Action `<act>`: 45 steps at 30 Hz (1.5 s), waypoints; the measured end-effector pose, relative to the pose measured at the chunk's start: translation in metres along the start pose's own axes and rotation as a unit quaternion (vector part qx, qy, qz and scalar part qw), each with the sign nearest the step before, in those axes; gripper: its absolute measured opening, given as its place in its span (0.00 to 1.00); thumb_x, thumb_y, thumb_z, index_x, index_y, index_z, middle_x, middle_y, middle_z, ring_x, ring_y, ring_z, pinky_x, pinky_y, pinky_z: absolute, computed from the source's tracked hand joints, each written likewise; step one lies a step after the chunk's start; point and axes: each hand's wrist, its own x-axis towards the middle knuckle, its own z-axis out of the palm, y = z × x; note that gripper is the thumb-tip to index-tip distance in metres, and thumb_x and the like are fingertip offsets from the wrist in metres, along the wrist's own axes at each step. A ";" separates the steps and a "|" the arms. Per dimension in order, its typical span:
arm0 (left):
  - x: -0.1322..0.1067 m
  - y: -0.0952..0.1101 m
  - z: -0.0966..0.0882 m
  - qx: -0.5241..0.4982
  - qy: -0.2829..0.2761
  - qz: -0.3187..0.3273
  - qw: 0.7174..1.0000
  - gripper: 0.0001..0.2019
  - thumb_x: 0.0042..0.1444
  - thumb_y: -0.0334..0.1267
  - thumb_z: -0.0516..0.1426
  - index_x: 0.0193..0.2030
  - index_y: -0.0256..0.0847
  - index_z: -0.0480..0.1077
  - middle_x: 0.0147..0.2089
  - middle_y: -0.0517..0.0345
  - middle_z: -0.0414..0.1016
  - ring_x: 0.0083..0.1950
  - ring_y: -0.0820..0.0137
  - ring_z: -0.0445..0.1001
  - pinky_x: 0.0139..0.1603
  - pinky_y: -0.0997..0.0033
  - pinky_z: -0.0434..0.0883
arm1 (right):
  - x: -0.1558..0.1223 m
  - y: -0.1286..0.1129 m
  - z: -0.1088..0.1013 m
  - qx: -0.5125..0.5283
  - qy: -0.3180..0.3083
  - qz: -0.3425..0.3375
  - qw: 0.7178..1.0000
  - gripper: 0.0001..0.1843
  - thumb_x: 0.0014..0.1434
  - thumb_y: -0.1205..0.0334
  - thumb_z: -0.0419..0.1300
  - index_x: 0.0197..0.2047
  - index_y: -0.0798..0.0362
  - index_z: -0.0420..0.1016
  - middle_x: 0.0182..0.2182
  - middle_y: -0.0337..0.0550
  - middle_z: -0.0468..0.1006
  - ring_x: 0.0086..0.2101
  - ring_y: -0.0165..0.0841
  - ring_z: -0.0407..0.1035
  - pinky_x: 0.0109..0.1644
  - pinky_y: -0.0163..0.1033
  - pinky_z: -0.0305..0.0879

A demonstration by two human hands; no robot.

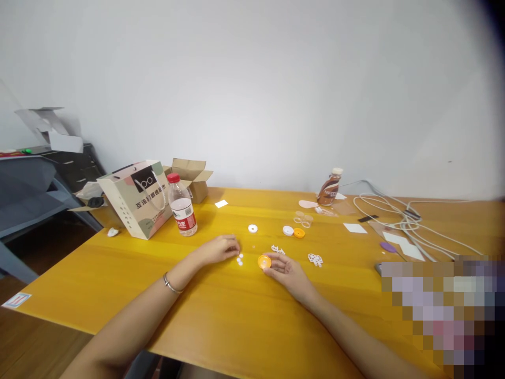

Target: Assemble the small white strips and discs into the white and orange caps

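Both my forearms rest on a yellow wooden table. My left hand, a thin bangle at its wrist, lies knuckles up with the fingers curled under, right beside a few tiny white discs. My right hand lies palm up and pinches a small orange round cap at its fingertips. Two white cut-out pieces lie just beyond that hand. Further back sit a white ring, a white disc and another orange cap.
A paper gift bag, a red-capped water bottle and an open cardboard box stand at the back left. A brown drink bottle, clear cups, white cables and paper scraps lie at the right. A grey chair stands at the left.
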 end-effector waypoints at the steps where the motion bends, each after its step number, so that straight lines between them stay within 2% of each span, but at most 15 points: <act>1: 0.000 0.000 0.000 0.031 0.009 0.000 0.999 0.07 0.54 0.36 0.51 0.32 0.39 0.69 0.33 0.55 0.69 0.33 0.73 0.67 0.34 0.78 0.62 | 0.000 0.000 0.000 0.004 -0.002 0.004 1.000 0.20 0.41 0.59 0.64 0.40 0.51 0.69 0.30 0.39 0.76 0.34 0.33 0.71 0.45 0.40 0.63; 3: -0.001 -0.001 0.002 0.075 0.030 -0.009 0.997 0.08 0.53 0.36 0.50 0.32 0.40 0.70 0.32 0.55 0.71 0.32 0.73 0.68 0.32 0.78 0.61 | 0.001 0.000 -0.001 0.011 -0.003 0.009 1.000 0.21 0.40 0.59 0.64 0.40 0.51 0.69 0.30 0.39 0.76 0.33 0.33 0.71 0.44 0.40 0.63; 5: -0.001 -0.001 0.005 0.072 0.055 -0.027 0.995 0.09 0.53 0.37 0.50 0.32 0.40 0.71 0.30 0.56 0.72 0.30 0.73 0.69 0.31 0.78 0.62 | 0.001 0.001 -0.002 0.018 -0.007 0.009 1.000 0.21 0.40 0.59 0.64 0.40 0.52 0.69 0.30 0.39 0.76 0.33 0.33 0.71 0.44 0.40 0.63; 9: 0.003 0.008 0.015 -0.086 0.110 -0.076 0.987 0.10 0.53 0.39 0.52 0.35 0.38 0.72 0.29 0.57 0.75 0.28 0.75 0.71 0.31 0.80 0.65 | 0.002 0.002 -0.002 0.025 -0.010 0.001 1.000 0.21 0.40 0.60 0.65 0.40 0.52 0.68 0.31 0.40 0.76 0.33 0.32 0.70 0.45 0.41 0.63; 12: 0.006 0.027 0.020 -0.210 0.137 -0.102 0.963 0.11 0.51 0.40 0.53 0.36 0.35 0.71 0.31 0.55 0.75 0.31 0.73 0.73 0.33 0.79 0.68 | 0.002 0.002 0.000 0.025 -0.003 -0.007 1.000 0.21 0.40 0.59 0.65 0.40 0.52 0.68 0.30 0.40 0.75 0.33 0.32 0.70 0.45 0.41 0.63; 14: 0.008 0.041 0.023 -0.239 0.141 -0.104 0.955 0.11 0.51 0.40 0.54 0.36 0.35 0.71 0.33 0.54 0.75 0.32 0.73 0.73 0.34 0.78 0.69 | 0.002 0.003 0.001 0.026 0.003 -0.018 0.999 0.21 0.40 0.58 0.65 0.39 0.52 0.68 0.30 0.40 0.76 0.33 0.32 0.70 0.45 0.41 0.63; 16: 0.009 0.054 0.025 -0.235 0.148 -0.096 0.956 0.10 0.52 0.38 0.53 0.35 0.35 0.71 0.34 0.54 0.75 0.34 0.73 0.72 0.35 0.77 0.68 | 0.002 0.003 0.002 0.027 0.012 -0.028 0.999 0.21 0.40 0.57 0.65 0.39 0.52 0.68 0.30 0.41 0.75 0.34 0.33 0.70 0.45 0.41 0.64; 20: 0.011 0.067 0.030 -0.235 0.171 -0.112 0.950 0.11 0.52 0.36 0.52 0.42 0.39 0.68 0.35 0.57 0.75 0.35 0.73 0.72 0.37 0.76 0.68 | 0.003 0.007 0.003 0.029 0.034 -0.043 0.998 0.21 0.42 0.55 0.64 0.39 0.52 0.67 0.30 0.41 0.75 0.34 0.33 0.69 0.44 0.41 0.64; 24: 0.013 0.070 0.034 -0.247 0.178 -0.122 0.945 0.06 0.53 0.36 0.52 0.33 0.39 0.69 0.35 0.57 0.73 0.38 0.71 0.71 0.43 0.72 0.66 | 0.004 0.012 0.004 0.038 0.036 -0.051 0.997 0.20 0.43 0.56 0.63 0.40 0.51 0.65 0.31 0.41 0.74 0.34 0.32 0.69 0.45 0.41 0.64; 29: 0.016 0.069 0.042 -0.236 0.223 -0.151 0.934 0.04 0.47 0.37 0.58 0.29 0.40 0.70 0.46 0.54 0.67 0.50 0.66 0.63 0.53 0.64 0.58 | 0.003 0.013 0.006 0.058 0.048 -0.064 0.995 0.20 0.42 0.56 0.64 0.37 0.51 0.62 0.33 0.42 0.74 0.35 0.33 0.69 0.45 0.42 0.64; 35: 0.017 0.068 0.054 -0.265 0.206 -0.180 0.925 0.04 0.46 0.37 0.59 0.29 0.41 0.72 0.48 0.54 0.65 0.51 0.65 0.63 0.54 0.63 0.56 | 0.001 0.011 0.009 0.082 0.025 -0.067 0.994 0.19 0.42 0.58 0.64 0.35 0.50 0.60 0.32 0.40 0.73 0.35 0.31 0.69 0.44 0.41 0.64; 45: 0.016 0.075 0.054 -0.226 0.211 -0.183 0.933 0.04 0.47 0.38 0.57 0.29 0.41 0.70 0.47 0.54 0.65 0.51 0.64 0.61 0.53 0.59 0.54 | 0.000 0.012 0.008 0.080 0.023 -0.067 0.994 0.19 0.42 0.58 0.64 0.35 0.50 0.60 0.33 0.41 0.73 0.35 0.32 0.69 0.43 0.40 0.64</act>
